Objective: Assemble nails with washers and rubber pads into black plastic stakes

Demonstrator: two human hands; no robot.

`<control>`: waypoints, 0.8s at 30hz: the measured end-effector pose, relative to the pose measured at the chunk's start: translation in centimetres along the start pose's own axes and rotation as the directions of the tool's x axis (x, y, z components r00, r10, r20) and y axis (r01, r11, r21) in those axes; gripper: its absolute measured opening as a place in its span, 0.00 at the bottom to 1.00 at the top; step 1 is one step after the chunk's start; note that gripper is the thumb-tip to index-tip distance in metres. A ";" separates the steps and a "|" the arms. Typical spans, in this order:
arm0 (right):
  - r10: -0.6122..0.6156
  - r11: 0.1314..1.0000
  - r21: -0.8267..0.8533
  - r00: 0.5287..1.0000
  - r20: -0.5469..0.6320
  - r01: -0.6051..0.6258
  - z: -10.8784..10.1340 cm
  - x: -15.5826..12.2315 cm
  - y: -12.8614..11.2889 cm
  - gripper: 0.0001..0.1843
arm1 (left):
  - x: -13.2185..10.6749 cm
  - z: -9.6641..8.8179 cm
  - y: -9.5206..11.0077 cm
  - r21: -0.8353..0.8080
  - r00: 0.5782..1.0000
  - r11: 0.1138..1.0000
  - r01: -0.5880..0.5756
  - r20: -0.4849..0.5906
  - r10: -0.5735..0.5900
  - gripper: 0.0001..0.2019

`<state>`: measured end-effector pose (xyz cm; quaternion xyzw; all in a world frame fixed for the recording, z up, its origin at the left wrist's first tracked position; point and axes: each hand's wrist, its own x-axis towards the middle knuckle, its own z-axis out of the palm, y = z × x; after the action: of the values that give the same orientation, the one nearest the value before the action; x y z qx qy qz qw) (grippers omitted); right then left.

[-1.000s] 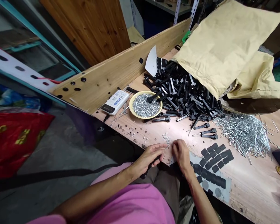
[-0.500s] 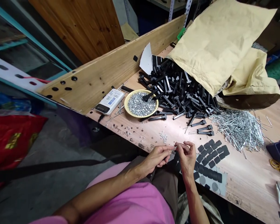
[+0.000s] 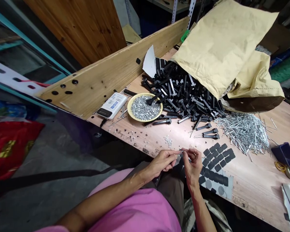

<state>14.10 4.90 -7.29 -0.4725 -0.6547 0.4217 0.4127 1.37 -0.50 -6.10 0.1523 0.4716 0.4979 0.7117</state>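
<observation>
Pin (image 3: 181, 152) at the fingertips of two hands, right by the near edge of the bench (image 3: 256, 183)!
Left hand (image 3: 162, 161) has its grip clamped on that thin metal shaft, while right hand (image 3: 193, 161) bunches in at the other end; whether its grip is clamped on it too, we can't tell. Small loose rings (image 3: 168, 141) lie just beyond, a yellow bowl (image 3: 129, 108) brims with tiny silvery parts, black pieces (image 3: 183, 93) heap up behind, and dark pads (image 3: 216, 158) spread beside the right hand.
</observation>
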 end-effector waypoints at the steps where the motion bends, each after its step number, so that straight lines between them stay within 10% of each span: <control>1: -0.011 1.000 -0.010 1.000 -0.002 0.011 -0.1 0.0 0.0 0.10 | 0.0 0.1 0.1 -0.001 1.000 1.000 0.005 0.002 -0.005 0.29; 9: -0.289 0.908 -0.268 0.945 0.151 0.321 -1.0 -0.2 1.1 0.06 | 0.0 0.4 -0.1 -0.007 0.999 0.999 0.041 0.003 -0.041 0.29; 16: -0.131 0.964 -0.204 0.974 0.186 0.168 -2.3 1.1 -0.4 0.12 | -0.1 0.4 0.9 0.015 0.998 0.999 0.052 0.046 -0.053 0.28; 24: -0.119 0.978 -0.102 0.886 0.448 0.182 -4.0 3.1 -1.2 0.12 | -0.5 0.2 1.4 0.094 0.987 0.989 0.117 0.096 -0.126 0.28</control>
<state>16.90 8.36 -4.49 -0.3409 -0.7937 0.4366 0.2515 0.77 -0.22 -4.79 0.1796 0.4648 0.4237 0.7564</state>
